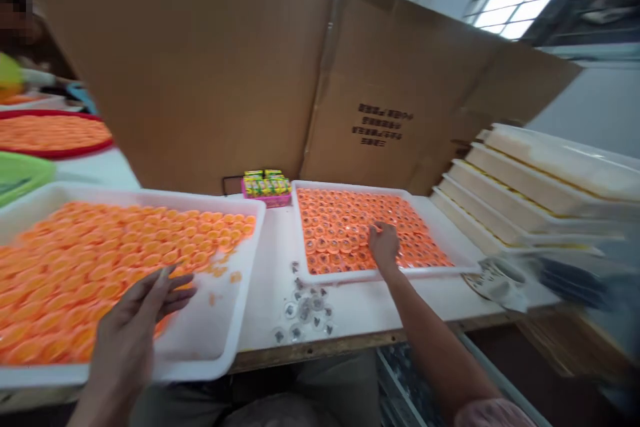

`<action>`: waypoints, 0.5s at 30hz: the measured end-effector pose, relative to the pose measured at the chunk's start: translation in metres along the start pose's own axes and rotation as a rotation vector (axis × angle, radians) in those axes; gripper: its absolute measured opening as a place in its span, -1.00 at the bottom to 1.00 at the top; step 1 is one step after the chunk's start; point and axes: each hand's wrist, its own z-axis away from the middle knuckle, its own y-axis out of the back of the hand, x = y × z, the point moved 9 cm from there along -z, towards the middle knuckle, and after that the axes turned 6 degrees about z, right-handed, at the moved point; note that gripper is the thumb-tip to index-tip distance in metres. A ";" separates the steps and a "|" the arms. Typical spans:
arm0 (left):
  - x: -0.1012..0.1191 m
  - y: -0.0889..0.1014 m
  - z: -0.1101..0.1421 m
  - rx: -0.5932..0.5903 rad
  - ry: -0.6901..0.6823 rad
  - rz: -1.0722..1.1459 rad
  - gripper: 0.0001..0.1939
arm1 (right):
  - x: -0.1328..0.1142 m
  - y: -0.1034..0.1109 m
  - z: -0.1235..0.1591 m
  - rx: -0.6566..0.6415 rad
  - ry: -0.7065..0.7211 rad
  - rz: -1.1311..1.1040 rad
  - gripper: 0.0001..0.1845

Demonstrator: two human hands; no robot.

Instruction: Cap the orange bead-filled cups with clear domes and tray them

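Though likely light and slick, pinch orange discs in left white tray by rims. Note left hand loosely half-curled above it, right hand curled rightward of it; cannot tell holds.

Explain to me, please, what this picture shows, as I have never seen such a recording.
There is no machine: a person works with two bare hands, filmed by one head-worn camera looking forward and down. The left hand is over a large white plastic tray of round orange pieces; whether it grips one is unclear. The right hand is at a second white plastic tray, whose round orange pieces with dark centres sit close together; what it holds, if anything, is hidden. Between the trays, small clear discs with dark marks lie on the white tabletop. Behind stand tall brown cardboard panels.
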 end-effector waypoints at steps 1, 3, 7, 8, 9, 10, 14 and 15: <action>0.002 0.002 0.001 0.012 -0.005 0.114 -0.63 | -0.013 0.003 0.007 0.032 0.050 -0.028 -0.68; 0.005 0.005 0.001 0.022 -0.026 0.236 -0.66 | -0.055 0.009 0.029 0.084 0.221 -0.139 -0.68; 0.006 0.009 -0.001 0.048 -0.050 0.347 -0.67 | -0.177 0.011 0.098 0.030 0.747 -0.413 -0.81; 0.006 0.010 -0.001 0.059 -0.049 0.370 -0.66 | -0.207 0.004 0.116 -0.057 0.851 -0.414 -0.83; 0.006 0.012 -0.001 0.075 -0.048 0.394 -0.66 | -0.235 -0.007 0.132 -0.155 0.934 -0.380 -0.84; 0.006 0.014 -0.001 0.090 -0.046 0.418 -0.65 | -0.259 -0.021 0.146 -0.262 0.994 -0.310 -0.84; 0.005 0.017 -0.002 0.113 -0.040 0.501 -0.69 | -0.318 -0.079 0.181 -0.533 1.130 -0.035 -0.86; 0.005 0.017 -0.003 0.112 -0.043 0.507 -0.70 | -0.326 -0.090 0.186 -0.555 1.153 -0.002 -0.85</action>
